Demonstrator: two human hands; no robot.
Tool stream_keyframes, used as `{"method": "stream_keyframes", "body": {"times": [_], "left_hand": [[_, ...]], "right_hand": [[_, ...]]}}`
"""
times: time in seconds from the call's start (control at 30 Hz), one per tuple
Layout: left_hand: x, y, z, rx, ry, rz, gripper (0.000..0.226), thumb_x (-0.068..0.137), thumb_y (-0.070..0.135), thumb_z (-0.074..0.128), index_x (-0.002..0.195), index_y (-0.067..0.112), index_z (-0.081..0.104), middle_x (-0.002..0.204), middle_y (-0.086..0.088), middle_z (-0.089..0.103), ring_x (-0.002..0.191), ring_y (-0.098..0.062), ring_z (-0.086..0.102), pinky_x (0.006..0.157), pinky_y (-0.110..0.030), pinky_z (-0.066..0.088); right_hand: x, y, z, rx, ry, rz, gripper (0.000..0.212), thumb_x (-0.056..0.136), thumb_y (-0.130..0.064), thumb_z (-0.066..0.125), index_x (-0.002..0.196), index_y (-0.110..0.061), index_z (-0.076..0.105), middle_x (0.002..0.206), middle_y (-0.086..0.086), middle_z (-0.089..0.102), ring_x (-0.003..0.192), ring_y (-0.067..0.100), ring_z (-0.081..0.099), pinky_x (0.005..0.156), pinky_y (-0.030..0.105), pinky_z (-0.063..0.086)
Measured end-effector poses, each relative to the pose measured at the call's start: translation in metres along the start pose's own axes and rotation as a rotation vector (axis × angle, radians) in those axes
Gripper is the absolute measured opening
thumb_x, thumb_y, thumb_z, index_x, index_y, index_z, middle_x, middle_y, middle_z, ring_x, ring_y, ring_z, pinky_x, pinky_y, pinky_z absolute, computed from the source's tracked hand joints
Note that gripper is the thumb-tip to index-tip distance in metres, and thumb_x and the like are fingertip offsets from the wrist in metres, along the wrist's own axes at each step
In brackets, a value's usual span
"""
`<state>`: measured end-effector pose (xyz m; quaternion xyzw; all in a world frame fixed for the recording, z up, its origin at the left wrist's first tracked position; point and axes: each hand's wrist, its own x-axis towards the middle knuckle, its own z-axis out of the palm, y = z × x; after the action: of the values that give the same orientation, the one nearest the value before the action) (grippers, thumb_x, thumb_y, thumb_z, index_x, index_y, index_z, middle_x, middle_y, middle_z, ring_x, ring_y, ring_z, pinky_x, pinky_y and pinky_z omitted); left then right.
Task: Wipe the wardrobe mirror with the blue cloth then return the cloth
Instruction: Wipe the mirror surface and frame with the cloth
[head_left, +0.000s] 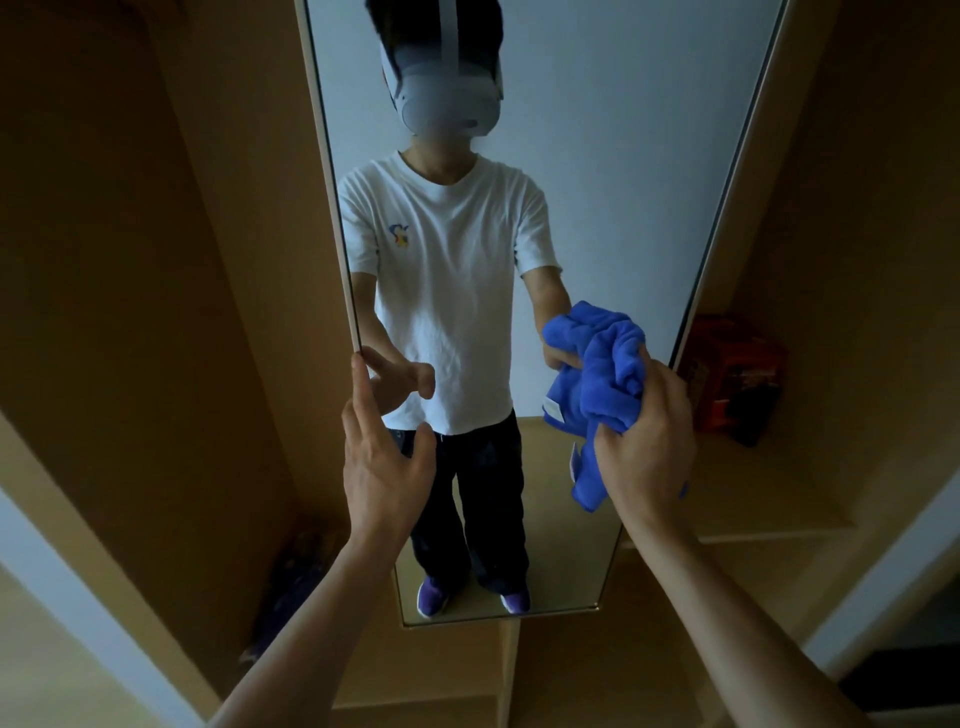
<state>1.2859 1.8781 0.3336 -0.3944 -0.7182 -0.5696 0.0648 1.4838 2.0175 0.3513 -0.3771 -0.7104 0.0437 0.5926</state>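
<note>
Grips a bunched blue cloth (602, 374) in the right hand (644, 441), low on the right side of the wardrobe mirror (597, 182), cloth and reflection meeting at the glass. Reaches the left hand (384, 457), fingers (358, 384) straight, to the mirror's left edge. Reflected in the mirror: white T-shirt, dark trousers, purple shoes. Just right of the mirror, a red box (732, 374) on a wooden shelf (753, 493). Below left of the mirror, a dim purplish bundle (296, 577).
</note>
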Motion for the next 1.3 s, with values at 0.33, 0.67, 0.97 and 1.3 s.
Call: {"method": "stream_keyframes", "body": {"times": [0.33,0.67,0.97,1.3], "left_hand": [[0.002,-0.006,-0.018,-0.054,-0.109,-0.03,0.084,0.101,0.022,0.05,0.156,0.055,-0.003,0.153,0.013,0.033,0.081,0.04,0.041,0.06,-0.026,0.044],[0.006,-0.01,-0.04,-0.281,-0.239,-0.046,0.049,0.107,0.046,0.026,0.152,0.058,0.014,0.142,0.053,0.029,0.132,0.025,0.03,0.104,-0.017,0.031],[0.009,-0.011,-0.051,-0.385,-0.325,-0.149,0.045,0.097,0.071,0.016,0.142,0.072,0.022,0.162,0.016,0.033,0.146,-0.01,0.039,0.118,-0.05,0.036],[-0.012,-0.05,-0.042,-0.464,-0.402,-0.311,0.041,0.092,0.083,0.018,0.124,0.076,0.042,0.133,0.031,0.058,0.128,0.005,0.054,0.109,-0.031,0.042]], "right_hand": [[-0.032,-0.061,0.034,-0.021,-0.163,-0.023,0.058,0.08,-0.013,0.077,0.134,-0.007,0.057,0.122,0.007,0.061,0.103,0.023,0.061,0.077,0.028,0.052],[-0.068,-0.118,0.067,0.019,-0.395,-0.186,0.068,0.084,-0.019,0.072,0.145,-0.01,0.045,0.132,0.008,0.055,0.113,0.025,0.059,0.085,0.032,0.058],[-0.064,-0.124,0.061,-0.212,-0.585,-0.394,0.065,0.082,-0.022,0.066,0.144,-0.018,0.046,0.135,0.004,0.052,0.107,0.026,0.054,0.084,0.041,0.052],[-0.053,-0.114,0.054,-0.344,-0.6,-0.554,0.059,0.085,-0.031,0.03,0.136,-0.016,0.056,0.128,0.009,0.059,0.103,0.03,0.057,0.083,0.043,0.046]]}}
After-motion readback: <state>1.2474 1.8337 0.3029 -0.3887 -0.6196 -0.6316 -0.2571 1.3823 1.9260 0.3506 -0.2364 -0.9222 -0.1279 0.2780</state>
